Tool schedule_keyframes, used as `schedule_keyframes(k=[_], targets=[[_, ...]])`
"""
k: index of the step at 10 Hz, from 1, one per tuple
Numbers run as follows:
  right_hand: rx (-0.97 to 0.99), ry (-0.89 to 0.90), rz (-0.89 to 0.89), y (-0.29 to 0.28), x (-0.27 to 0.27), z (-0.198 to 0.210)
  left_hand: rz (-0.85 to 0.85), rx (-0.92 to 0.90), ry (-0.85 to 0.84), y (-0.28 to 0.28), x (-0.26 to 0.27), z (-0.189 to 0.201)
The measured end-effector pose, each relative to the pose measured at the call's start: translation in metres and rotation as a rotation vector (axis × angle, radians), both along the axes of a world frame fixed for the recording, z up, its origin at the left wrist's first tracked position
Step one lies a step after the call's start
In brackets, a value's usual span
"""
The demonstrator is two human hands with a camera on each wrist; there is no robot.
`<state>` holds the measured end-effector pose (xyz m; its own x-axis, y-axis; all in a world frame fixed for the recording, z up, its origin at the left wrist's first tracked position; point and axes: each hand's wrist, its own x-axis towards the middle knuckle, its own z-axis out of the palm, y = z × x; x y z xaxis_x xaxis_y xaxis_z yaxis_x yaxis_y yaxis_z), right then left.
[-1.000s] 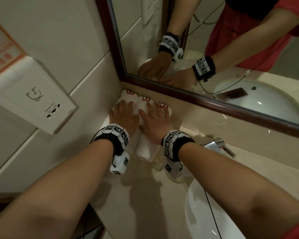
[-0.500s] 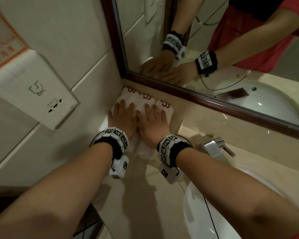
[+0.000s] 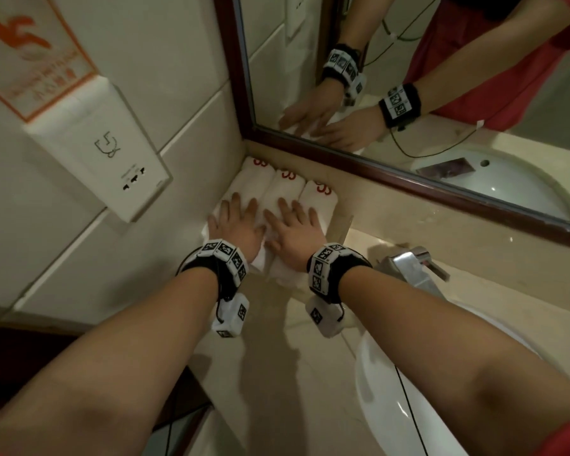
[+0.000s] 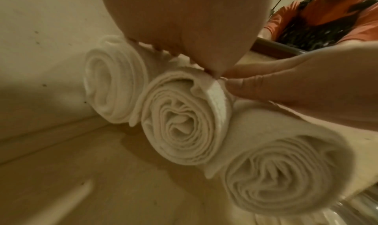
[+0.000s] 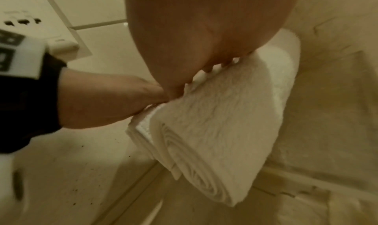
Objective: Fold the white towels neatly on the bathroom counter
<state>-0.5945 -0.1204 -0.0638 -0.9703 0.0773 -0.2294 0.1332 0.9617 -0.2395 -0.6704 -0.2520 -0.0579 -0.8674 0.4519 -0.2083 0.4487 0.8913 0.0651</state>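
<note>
Three rolled white towels with red marks lie side by side in the counter's back left corner: left roll point(image 3: 257, 174), middle roll point(image 3: 285, 187), right roll point(image 3: 320, 200). My left hand point(image 3: 239, 220) lies flat, fingers straight, on the left roll. My right hand point(image 3: 293, 223) presses flat across the middle and right rolls, and the thumbs nearly meet. The left wrist view shows the spiral ends of the left roll point(image 4: 114, 89), the middle roll point(image 4: 184, 120) and the right roll point(image 4: 282, 172) under my palm. In the right wrist view the right roll point(image 5: 220, 123) sits under my right hand point(image 5: 194, 26).
A chrome faucet point(image 3: 412, 264) and white sink point(image 3: 392, 406) sit right of the towels. The framed mirror point(image 3: 408, 179) runs behind them. A white socket box point(image 3: 112, 159) sticks out from the tiled left wall. The beige counter point(image 3: 270, 373) stretches toward me.
Both hands stay flat on the rolls but have slid slightly back toward me, so more of the far ends with red marks shows. The right roll now shows beside the others.
</note>
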Motion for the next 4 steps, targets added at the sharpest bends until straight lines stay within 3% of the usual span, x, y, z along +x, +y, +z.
schedule_keyframes(k=[4], targets=[[-0.204,0.095,-0.222,-0.012,0.071,0.075,-0.057,0.112,-0.074,-0.018,0.064,0.059]])
